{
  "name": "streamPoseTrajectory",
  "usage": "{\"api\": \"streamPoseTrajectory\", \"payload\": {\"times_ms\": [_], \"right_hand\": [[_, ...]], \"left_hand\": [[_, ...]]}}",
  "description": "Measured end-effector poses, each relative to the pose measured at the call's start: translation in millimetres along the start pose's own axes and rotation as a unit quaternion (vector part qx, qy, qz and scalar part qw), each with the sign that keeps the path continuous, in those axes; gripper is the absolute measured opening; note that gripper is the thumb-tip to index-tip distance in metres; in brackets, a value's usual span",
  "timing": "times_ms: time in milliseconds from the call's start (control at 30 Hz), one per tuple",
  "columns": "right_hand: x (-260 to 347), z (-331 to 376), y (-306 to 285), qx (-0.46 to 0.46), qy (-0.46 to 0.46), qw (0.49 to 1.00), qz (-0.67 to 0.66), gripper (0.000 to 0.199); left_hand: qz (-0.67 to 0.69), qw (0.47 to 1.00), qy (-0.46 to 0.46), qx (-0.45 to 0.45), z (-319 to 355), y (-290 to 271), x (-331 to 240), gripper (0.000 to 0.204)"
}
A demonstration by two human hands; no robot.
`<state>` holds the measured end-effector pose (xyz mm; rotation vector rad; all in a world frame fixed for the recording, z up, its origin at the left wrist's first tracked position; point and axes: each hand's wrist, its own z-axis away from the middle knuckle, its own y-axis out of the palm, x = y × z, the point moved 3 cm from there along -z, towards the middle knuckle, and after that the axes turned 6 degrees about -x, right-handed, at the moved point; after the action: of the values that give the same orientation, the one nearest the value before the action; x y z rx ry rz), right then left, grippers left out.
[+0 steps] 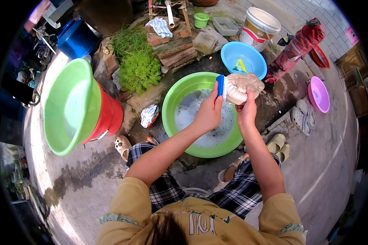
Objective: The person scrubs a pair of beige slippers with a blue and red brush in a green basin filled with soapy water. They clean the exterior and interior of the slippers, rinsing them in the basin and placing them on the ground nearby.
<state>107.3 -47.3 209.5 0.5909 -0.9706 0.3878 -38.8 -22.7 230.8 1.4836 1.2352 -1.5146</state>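
Head view: 1 left hand (209,112), grasping 1 blue brush (220,85), bristles against or just beside the ribbing; 1 right hand (246,109), gripping 1 cream ribbed shoe-like item (243,85), held up at the far right rim of 1 green basin (168,110) of suds (186,116); step, as judged: scrubbing; next stroke likely calls for a firm right-hand hold, bristles following the ridges

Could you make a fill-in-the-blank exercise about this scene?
The person's ____ hand holds a blue-backed brush with white bristles.
The round plastic basin of foamy water is coloured ____.
The plastic bucket partly hidden by the pale green round plastic basin is ____.
The pinkish-purple round plastic basin lies to the person's ____.
Missing words: left; green; red; right.
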Motion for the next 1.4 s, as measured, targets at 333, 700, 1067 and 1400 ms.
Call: {"api": "streamPoseTrajectory", "payload": {"times_ms": [333, 700, 1067, 1400], "right_hand": [[9.8, -1.4, 4.5, -0.011, -0.086, 0.996, 0.017, 0.034], [8.2, 21.2, 11.5, 0.012, -0.121, 0.990, 0.069, 0.036], [10.1, 8.7, 9.4, 0.010, -0.122, 0.988, 0.094, 0.034], [9.3, -24.9, -3.6, 0.108, 0.084, 0.986, -0.097, 0.031]], "left_hand": [[-0.037, 0.983, 0.167, -0.074, 1.4, 8.3, 14.7, 0.049], [-0.039, 0.996, 0.074, -0.029, -6.7, 1.9, -10.7, 0.051], [-0.032, 0.994, 0.052, -0.086, -15.0, 0.0, -0.8, 0.048], [-0.010, 0.999, 0.042, -0.033, 12.5, 8.2, -17.6, 0.045]]}}
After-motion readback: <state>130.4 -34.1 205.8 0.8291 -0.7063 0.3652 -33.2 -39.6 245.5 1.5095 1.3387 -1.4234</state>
